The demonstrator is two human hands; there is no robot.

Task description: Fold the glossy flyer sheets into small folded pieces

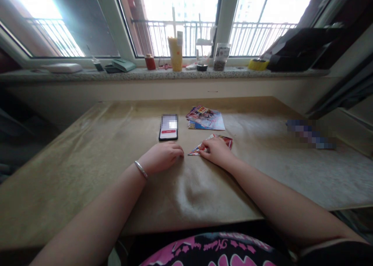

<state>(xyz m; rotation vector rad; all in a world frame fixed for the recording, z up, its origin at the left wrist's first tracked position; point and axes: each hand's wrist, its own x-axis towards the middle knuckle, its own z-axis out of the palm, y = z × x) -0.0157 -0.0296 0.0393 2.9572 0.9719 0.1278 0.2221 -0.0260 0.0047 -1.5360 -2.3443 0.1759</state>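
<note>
My right hand pinches a folded piece of colourful printed paper against the tabletop. The paper narrows to a point on its left side, and my fingers cover its middle. To the left, my left hand rests on the table with fingers curled together; nothing shows in it, and a silver bangle circles the wrist. Just beyond that hand lies a phone with its screen lit. A small stack of glossy printed sheets sits behind the folded paper, apart from both hands.
A tan cover spans the table. At the far right lies a blurred, bluish flat object. Along the windowsill stand a yellow cup with a straw, a red jar, a clear container and yellow tape.
</note>
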